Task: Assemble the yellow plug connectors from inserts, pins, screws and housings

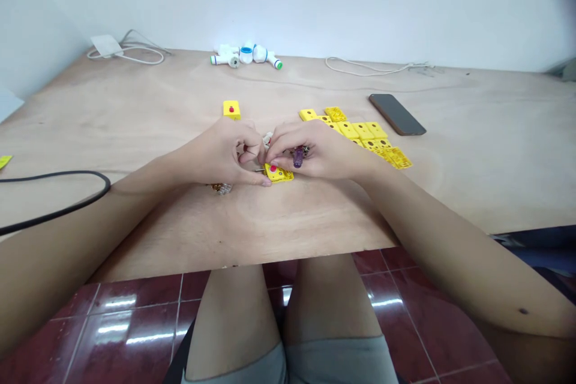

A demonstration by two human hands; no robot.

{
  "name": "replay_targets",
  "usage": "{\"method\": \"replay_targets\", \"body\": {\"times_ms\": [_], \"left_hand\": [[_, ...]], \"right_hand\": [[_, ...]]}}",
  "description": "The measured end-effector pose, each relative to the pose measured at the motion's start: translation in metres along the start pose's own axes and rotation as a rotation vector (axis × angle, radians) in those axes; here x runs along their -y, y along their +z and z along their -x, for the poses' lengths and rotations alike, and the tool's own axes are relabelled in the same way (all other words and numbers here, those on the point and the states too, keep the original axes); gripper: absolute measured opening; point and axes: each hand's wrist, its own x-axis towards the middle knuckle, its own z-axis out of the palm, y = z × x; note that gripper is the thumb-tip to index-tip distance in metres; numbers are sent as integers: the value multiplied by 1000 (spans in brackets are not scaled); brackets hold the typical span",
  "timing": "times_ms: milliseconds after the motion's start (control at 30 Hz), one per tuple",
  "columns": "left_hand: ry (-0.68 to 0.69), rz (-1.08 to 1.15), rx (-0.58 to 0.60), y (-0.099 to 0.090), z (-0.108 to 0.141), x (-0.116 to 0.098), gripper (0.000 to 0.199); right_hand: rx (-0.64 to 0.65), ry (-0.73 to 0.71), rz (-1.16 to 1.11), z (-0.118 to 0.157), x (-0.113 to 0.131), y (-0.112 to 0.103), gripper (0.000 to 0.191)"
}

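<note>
The left hand [216, 153] and right hand [324, 153] meet low over the middle of the plywood desk [135, 114], close around a yellow block [276, 174] with a red button on top. The right hand's grip is closed on a screwdriver [297, 157], its purple handle standing out between the fingers. The left hand's grip is nearly shut, with its thumb [265, 180] reaching the block's edge, though whether it has hold of the block I cannot tell. A thin metal pin [259, 170] shows just beside the block (which hand has it is hidden). A clear bag of small parts [221, 188] lies by the left wrist.

Farther up sit a second red-buttoned block [231, 109] and a cluster of yellow pieces [355, 132], with a phone [396, 114] beside them. White pipe fittings [245, 55] and a white cable [373, 66] lie along the wall, and a black cable [54, 198] curves at the left.
</note>
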Motion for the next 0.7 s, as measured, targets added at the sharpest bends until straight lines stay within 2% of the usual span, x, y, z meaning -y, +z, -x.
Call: {"method": "replay_targets", "body": {"times_ms": [100,333,700], "left_hand": [[10,-7,124,-2,-2,-2,64],[4,-44,152,-5,-1,-8,63],[63,-122,210,-7,0,-4,65]], "right_hand": [[3,12,0,0,0,0,9],[20,41,-24,-1,1,-1,11],[76,93,-64,-1,2,-6,16]]}}
